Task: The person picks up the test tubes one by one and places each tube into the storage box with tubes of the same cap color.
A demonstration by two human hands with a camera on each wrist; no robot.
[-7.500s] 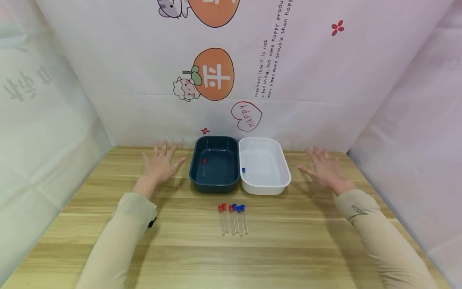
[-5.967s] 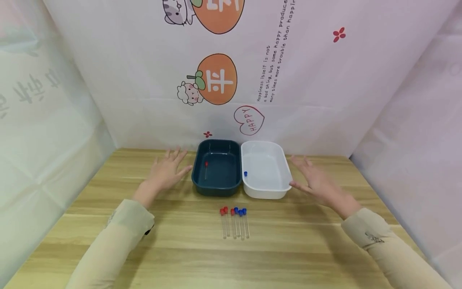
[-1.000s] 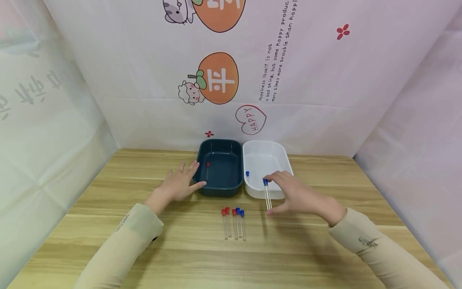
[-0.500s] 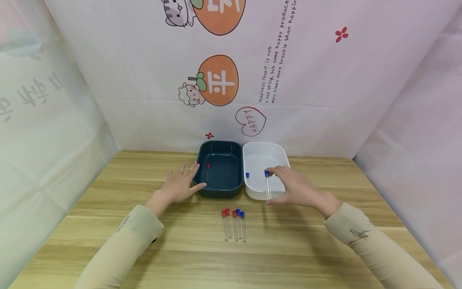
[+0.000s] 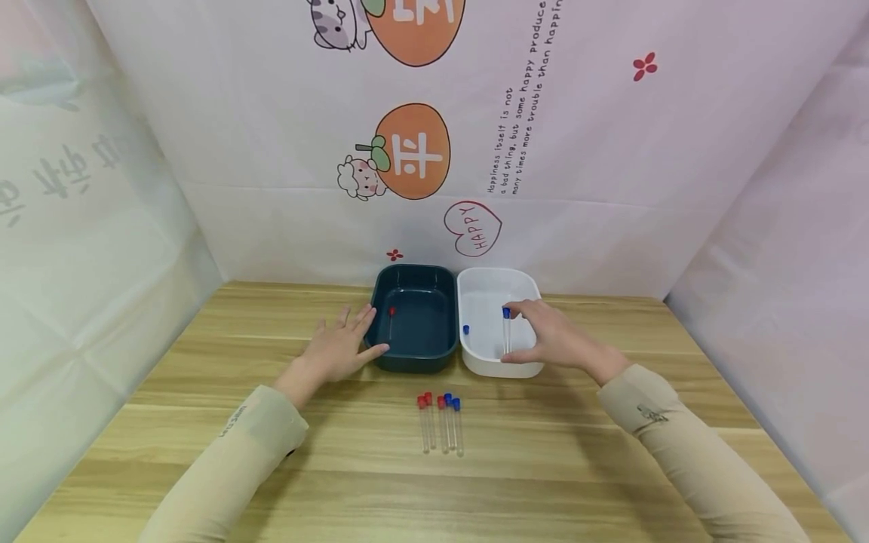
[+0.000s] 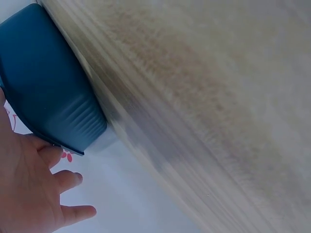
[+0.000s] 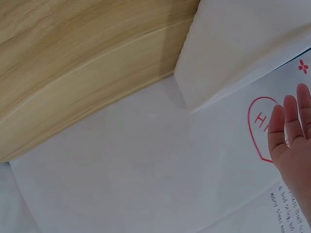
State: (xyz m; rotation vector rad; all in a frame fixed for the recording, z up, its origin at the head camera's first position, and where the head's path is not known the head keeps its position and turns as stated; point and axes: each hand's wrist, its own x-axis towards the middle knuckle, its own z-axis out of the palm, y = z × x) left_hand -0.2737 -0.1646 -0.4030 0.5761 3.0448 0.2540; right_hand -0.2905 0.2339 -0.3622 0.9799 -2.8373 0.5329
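Observation:
In the head view my right hand point(image 5: 558, 336) pinches a clear test tube point(image 5: 507, 337) with a blue cap, thumb at its lower end and fingers at the cap. The tube is over the white tray point(image 5: 501, 369), where another blue cap point(image 5: 465, 329) shows. My left hand point(image 5: 333, 350), fingers spread, rests at the left rim of the dark teal tray point(image 5: 416, 365); a red-capped test tube point(image 5: 391, 311) lies inside. The left wrist view shows fingers against the tray wall point(image 6: 48, 73). In the right wrist view, the fingers point(image 7: 293, 116) show but the held tube is hidden.
In front of the trays, several test tubes lie side by side on the wooden table point(image 5: 353, 483): three with red caps point(image 5: 440, 403) and two with blue caps point(image 5: 456, 404). A printed white cloth point(image 5: 577, 226) stands behind the trays, with more cloth at both sides.
Earlier both hands were spread beside the trays. My right hand has since picked up a blue-capped tube from the table and carried it back over the white tray. The left hand moved onto the teal rim.

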